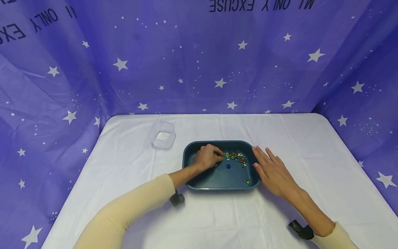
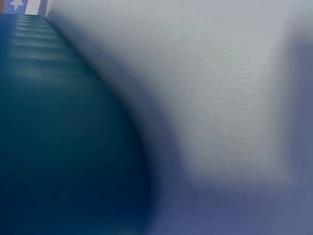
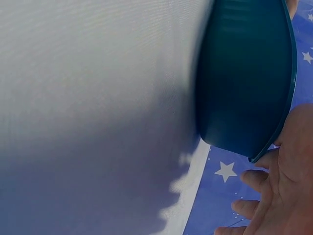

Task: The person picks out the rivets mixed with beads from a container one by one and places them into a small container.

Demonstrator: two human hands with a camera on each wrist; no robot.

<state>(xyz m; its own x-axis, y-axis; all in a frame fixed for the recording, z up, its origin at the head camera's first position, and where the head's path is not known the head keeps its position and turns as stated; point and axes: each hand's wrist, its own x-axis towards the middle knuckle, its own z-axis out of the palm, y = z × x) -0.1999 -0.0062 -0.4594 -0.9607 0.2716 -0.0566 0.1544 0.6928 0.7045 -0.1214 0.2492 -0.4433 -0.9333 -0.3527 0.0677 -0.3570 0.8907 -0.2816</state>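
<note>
A dark teal rectangular tray [image 1: 217, 188] stands on the table; its outer wall [image 3: 244, 83] fills part of the right wrist view. My left hand [image 1: 209, 156] reaches down inside it with bent fingers, close to a cluster of small, shiny coloured glass pieces [image 1: 236, 157]. Whether anything lies between those fingertips is too small to tell. A blue glass piece [image 1: 228, 166] and a green one [image 1: 248, 181] lie apart from the cluster. Against the tray's right end rests my right hand [image 1: 275, 174], its fingers extended and spread, touching the rim.
Behind the tray to the left is a clear plastic container [image 1: 163, 136]. White cloth [image 1: 124, 162] covers the table. A purple star-patterned curtain [image 1: 199, 62] hangs along the back and both sides. Dark devices [image 1: 178, 199] are strapped at the wrists.
</note>
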